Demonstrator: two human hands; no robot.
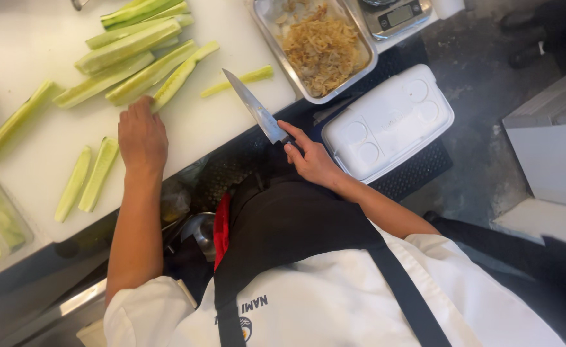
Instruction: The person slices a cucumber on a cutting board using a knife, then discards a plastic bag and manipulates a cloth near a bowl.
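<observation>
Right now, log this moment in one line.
left hand: on cucumber strip | right hand: holds knife | cutting board

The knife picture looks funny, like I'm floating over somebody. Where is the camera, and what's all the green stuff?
There is no machine here, just a person cooking. The camera sits on their head and looks down, so you see their own arms and black apron from above. The right hand holds a knife, blade pointing out over the white board. The left hand lies flat on the board, fingertips touching a pile of cucumber strips. More strips lie scattered around, and two rest near the wrist. Beside the board is a metal tray of something brown and shredded; I can't tell what. A white box sits lower down.
</observation>
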